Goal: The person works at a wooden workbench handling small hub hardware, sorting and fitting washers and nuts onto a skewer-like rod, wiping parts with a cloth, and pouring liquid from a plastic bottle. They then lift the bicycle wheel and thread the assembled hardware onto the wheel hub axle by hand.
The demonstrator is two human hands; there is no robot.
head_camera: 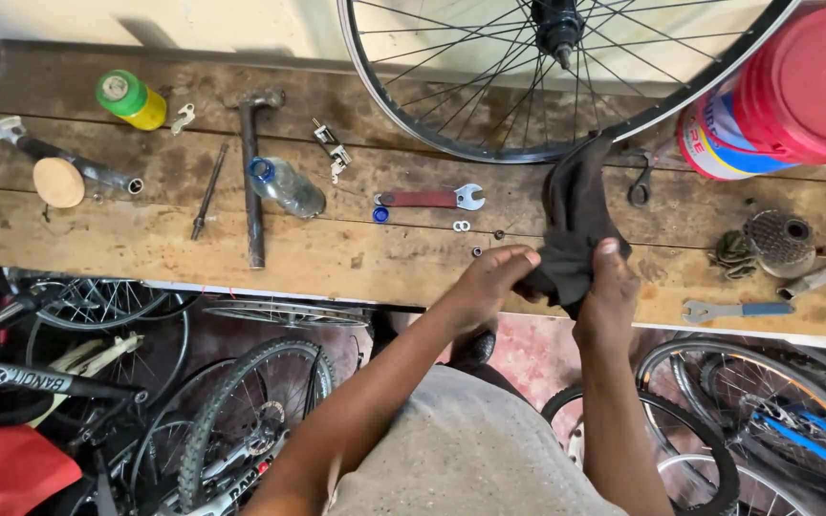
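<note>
— What have the hands got?

— One dark rag (571,225), hanging over the desk (356,258) edge. The left hand (489,287) and right hand (609,296) both have their fingers (518,260) closed on its lower end.

— How would it handle?

— Soft, light and limp, I'd judge; any bunched fold gives a grip.

— What's around the fingers?

— Just above them one bicycle wheel (547,76); left of them one red-handled wrench (429,199); right of them one blue-handled wrench (733,310) and one cassette (781,241).

Left hand (489,282), right hand (606,296) clenched together
</note>
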